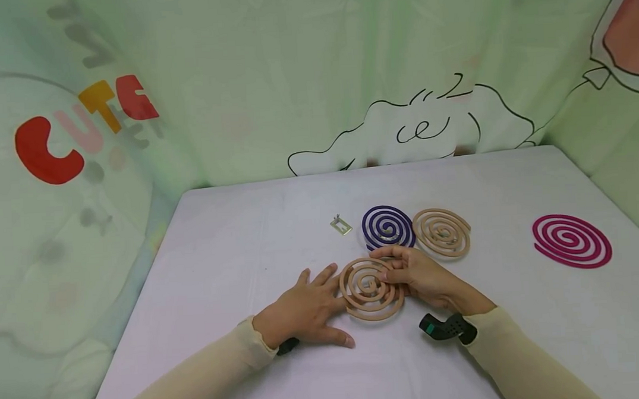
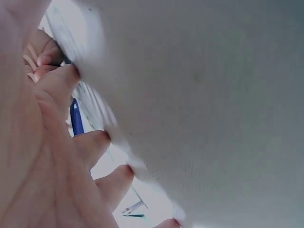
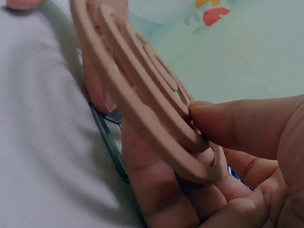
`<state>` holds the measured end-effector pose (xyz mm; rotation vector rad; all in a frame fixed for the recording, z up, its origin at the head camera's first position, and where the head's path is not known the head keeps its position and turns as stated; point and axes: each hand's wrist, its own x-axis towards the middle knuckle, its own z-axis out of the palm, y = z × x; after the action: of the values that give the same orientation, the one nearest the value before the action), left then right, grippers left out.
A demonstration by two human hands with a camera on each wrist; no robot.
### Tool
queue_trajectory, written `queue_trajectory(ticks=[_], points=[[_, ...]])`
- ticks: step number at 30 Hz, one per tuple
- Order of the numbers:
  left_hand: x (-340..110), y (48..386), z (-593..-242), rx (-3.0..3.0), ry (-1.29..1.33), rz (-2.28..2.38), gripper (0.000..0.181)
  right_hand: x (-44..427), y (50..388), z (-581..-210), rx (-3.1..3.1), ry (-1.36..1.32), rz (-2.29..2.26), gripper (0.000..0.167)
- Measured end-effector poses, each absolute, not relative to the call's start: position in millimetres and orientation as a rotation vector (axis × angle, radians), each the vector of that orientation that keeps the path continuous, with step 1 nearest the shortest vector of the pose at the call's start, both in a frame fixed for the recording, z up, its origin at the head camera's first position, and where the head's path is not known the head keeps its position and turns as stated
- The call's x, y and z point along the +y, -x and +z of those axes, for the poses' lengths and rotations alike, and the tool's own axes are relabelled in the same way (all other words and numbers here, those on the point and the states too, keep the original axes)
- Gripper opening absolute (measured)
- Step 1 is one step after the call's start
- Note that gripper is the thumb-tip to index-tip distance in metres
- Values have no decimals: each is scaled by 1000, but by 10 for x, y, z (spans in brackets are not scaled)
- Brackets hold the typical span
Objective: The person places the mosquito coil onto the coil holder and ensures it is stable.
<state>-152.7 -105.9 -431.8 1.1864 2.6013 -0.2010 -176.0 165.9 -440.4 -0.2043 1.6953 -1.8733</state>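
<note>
tan coil [image 1: 370, 285] sits between my hands on the near part of the table [image 1: 230, 239], in front of me, tilted up off the white cover. my right hand [image 1: 432, 278] pinches it by the edge, thumb on top and fingers beneath. my left hand [image 1: 308, 310] lies just beside it, palm down, fingers spread and mostly straight, a couple of them running in under the coil. seen from my right wrist, a metal stand [image 3: 106, 137] shows below the coil, close to my left fingers; i cannot tell whether they touch it.

just past my right hand is a purple coil [image 1: 387, 226], with a second tan coil [image 1: 442, 232] next to it, their edges about meeting. a small metal clip [image 1: 341, 225] lies to the left of the purple one. well apart on the right lies a pink coil [image 1: 572, 241]. behind everything hangs a pale green curtain [image 1: 271, 76].
</note>
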Motion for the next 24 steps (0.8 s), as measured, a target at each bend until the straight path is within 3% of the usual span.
queue_trajectory(ticks=[24], points=[[-1097,1679,-4275,2569,-1346,-289,86,1632,1785,-4444,1709,260,-1851,55]])
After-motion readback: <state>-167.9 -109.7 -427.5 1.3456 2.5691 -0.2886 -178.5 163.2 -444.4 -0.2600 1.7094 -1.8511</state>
